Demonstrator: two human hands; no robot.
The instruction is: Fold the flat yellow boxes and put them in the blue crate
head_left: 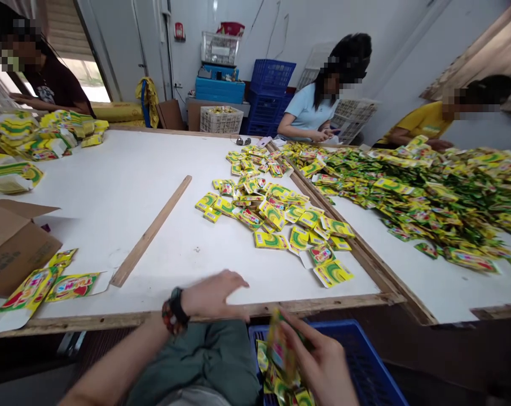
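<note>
My left hand (215, 293) is over the table's front edge, fingers apart with nothing in them; a dark band and a beaded bracelet circle its wrist. Between the fingers of my right hand (323, 361) is a yellow-green candy packet (281, 347), blurred by motion, above the blue crate (361, 347). Several similar packets (270, 380) lie inside that crate, close to my lap. Ahead on the white table (154, 163) is a loose pile of small yellow-green candy boxes (272, 214), some with white flaps standing open.
A wooden strip (152, 231) lies across the table. At left are a cardboard box (18, 242), two flat cartons (73, 286) and stacked cartons (52, 132). Beyond a wooden divider (344, 225) spreads a large packet heap (428, 197). Three co-workers (308, 110) sit around the table.
</note>
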